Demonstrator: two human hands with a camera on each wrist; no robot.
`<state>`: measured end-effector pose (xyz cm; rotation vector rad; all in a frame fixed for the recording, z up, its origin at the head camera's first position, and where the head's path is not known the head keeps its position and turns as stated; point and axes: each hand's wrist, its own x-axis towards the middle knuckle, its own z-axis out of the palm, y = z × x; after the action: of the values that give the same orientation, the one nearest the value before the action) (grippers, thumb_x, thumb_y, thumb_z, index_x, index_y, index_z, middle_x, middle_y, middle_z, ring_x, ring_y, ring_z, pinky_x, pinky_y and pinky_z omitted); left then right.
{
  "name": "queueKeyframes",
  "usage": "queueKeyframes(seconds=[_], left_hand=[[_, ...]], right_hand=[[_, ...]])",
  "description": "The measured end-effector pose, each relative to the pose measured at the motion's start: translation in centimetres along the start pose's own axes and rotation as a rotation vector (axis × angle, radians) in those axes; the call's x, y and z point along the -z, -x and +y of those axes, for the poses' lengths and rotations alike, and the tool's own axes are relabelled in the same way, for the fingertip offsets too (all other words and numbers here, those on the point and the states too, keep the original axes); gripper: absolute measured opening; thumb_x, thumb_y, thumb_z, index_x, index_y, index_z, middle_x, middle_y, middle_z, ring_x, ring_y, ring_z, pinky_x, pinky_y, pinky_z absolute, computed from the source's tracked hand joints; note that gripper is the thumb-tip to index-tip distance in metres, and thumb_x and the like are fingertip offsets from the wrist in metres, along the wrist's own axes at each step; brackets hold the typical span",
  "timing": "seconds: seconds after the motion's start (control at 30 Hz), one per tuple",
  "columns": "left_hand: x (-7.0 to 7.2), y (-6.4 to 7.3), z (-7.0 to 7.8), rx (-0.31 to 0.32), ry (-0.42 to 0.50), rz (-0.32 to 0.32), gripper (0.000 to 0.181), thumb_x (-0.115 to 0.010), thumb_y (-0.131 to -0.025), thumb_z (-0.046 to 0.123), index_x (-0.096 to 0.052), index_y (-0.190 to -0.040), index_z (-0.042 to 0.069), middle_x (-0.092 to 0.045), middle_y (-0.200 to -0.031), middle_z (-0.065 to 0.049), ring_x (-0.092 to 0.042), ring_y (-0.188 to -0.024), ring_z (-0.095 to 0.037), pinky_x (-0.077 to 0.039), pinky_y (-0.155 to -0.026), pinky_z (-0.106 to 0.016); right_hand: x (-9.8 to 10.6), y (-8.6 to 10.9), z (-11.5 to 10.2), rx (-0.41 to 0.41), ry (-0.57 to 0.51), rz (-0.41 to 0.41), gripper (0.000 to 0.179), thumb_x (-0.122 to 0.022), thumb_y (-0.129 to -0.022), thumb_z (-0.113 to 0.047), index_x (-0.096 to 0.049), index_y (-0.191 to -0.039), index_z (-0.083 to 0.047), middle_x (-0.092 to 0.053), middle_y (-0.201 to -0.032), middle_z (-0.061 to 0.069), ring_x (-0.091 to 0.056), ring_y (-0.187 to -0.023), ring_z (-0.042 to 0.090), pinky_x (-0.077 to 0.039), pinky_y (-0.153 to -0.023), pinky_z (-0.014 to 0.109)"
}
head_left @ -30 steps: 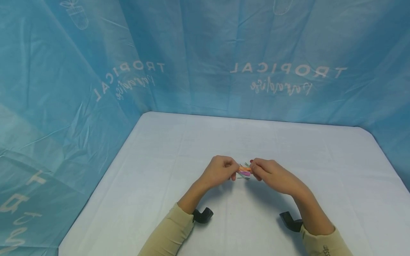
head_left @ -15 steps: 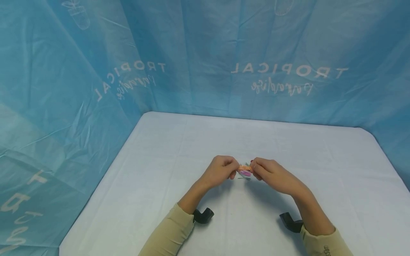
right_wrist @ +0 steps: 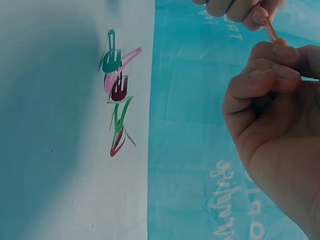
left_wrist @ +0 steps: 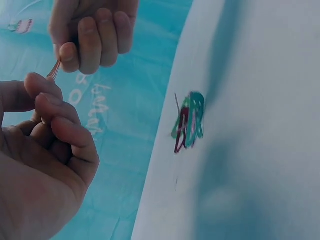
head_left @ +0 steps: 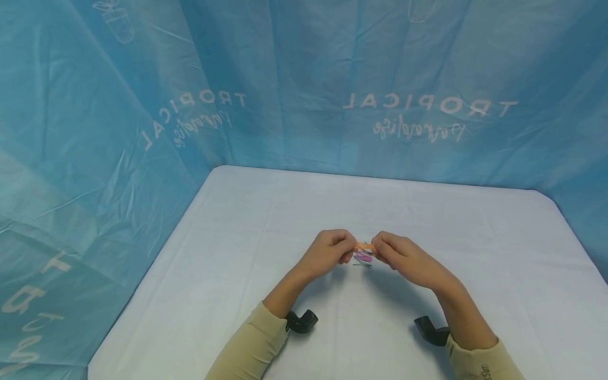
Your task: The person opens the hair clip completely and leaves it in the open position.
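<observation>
An orange snap hair clip (head_left: 365,246) is stretched between my two hands, above the table. My left hand (head_left: 329,254) pinches one end of it between thumb and fingertips. At the other end, my right hand (head_left: 402,257) pinches it the same way. In the right wrist view the clip's slim prongs (right_wrist: 270,30) show between the two hands. Below, on the white cloth, lies a small heap of snap hair clips: teal (right_wrist: 111,62), pink (right_wrist: 131,57), maroon (right_wrist: 120,90), green (right_wrist: 120,117) and red (right_wrist: 117,145). Some overlap, and the fingertips partly cover the orange clip's ends.
A white-covered table (head_left: 285,206) spreads around the hands. Blue printed curtains (head_left: 304,79) stand behind it and along its left side. Black curved mounts (head_left: 302,322) sit at both wrists, beside the beige sleeves (head_left: 254,338).
Both hands have risen very slightly with the orange hair clip between them. More of the heap below shows in the head view. Both hands keep their pinch.
</observation>
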<state>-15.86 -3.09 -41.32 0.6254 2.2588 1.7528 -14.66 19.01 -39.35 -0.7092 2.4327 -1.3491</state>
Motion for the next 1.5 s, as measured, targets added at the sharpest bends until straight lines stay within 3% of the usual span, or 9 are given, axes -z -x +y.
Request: queueKeyframes(seconds=[0.17,0.43,0.67,0.83,1.1,1.5], left_hand=[[0.14,0.14,0.06,0.020,0.086,-0.044,0.030,-0.049,-0.098,0.021,-0.058,-0.088,-0.006,-0.049,-0.065,-0.004,-0.044,-0.060,-0.013,-0.038,-0.060,-0.028],[0.17,-0.01,0.05,-0.026,0.106,-0.073,0.027,-0.046,-0.100,0.019,-0.057,-0.090,-0.004,-0.046,-0.067,-0.004,-0.043,-0.061,-0.014,-0.036,-0.062,-0.029],[0.17,0.01,0.05,-0.024,0.144,-0.076,0.028,-0.044,-0.101,0.019,-0.055,-0.091,-0.005,-0.044,-0.066,-0.005,-0.043,-0.063,-0.014,-0.036,-0.065,-0.034],[0.13,0.00,-0.20,-0.025,0.173,-0.090,0.026,-0.044,-0.101,0.019,-0.056,-0.089,-0.001,-0.044,-0.066,-0.006,-0.043,-0.065,-0.015,-0.036,-0.065,-0.029],[0.28,-0.11,-0.19,-0.039,0.298,-0.131,0.028,-0.045,-0.101,0.022,-0.051,-0.089,-0.003,-0.043,-0.068,-0.006,-0.044,-0.068,-0.017,-0.039,-0.063,-0.027],[0.47,0.01,-0.08,-0.022,0.302,-0.124,0.029,-0.046,-0.101,0.023,-0.053,-0.090,-0.002,-0.043,-0.067,-0.005,-0.043,-0.067,-0.017,-0.038,-0.063,-0.027]], right_hand=[[-0.09,0.12,0.03,0.020,-0.010,-0.008,0.019,-0.040,-0.103,-0.023,-0.053,-0.092,-0.015,-0.046,-0.072,0.008,-0.045,-0.061,0.020,-0.039,-0.053,0.029],[-0.01,0.02,0.09,0.068,-0.007,0.022,0.018,-0.039,-0.103,-0.024,-0.052,-0.093,-0.017,-0.047,-0.077,0.007,-0.046,-0.069,0.019,-0.039,-0.058,0.030],[-0.10,-0.04,0.23,0.085,-0.030,0.029,0.017,-0.039,-0.103,-0.021,-0.052,-0.094,-0.015,-0.047,-0.078,0.005,-0.047,-0.072,0.025,-0.040,-0.060,0.031],[-0.07,-0.01,0.23,0.098,-0.043,0.024,0.016,-0.040,-0.103,-0.019,-0.052,-0.094,-0.013,-0.047,-0.078,0.005,-0.048,-0.073,0.022,-0.041,-0.061,0.033],[-0.14,-0.09,0.07,0.103,-0.075,0.027,0.017,-0.039,-0.103,-0.019,-0.052,-0.094,-0.013,-0.047,-0.078,0.013,-0.047,-0.075,0.026,-0.040,-0.064,0.034],[-0.22,-0.20,0.10,0.095,-0.066,0.014,0.019,-0.038,-0.104,-0.020,-0.051,-0.094,-0.012,-0.046,-0.079,0.016,-0.047,-0.073,0.023,-0.040,-0.063,0.034]])
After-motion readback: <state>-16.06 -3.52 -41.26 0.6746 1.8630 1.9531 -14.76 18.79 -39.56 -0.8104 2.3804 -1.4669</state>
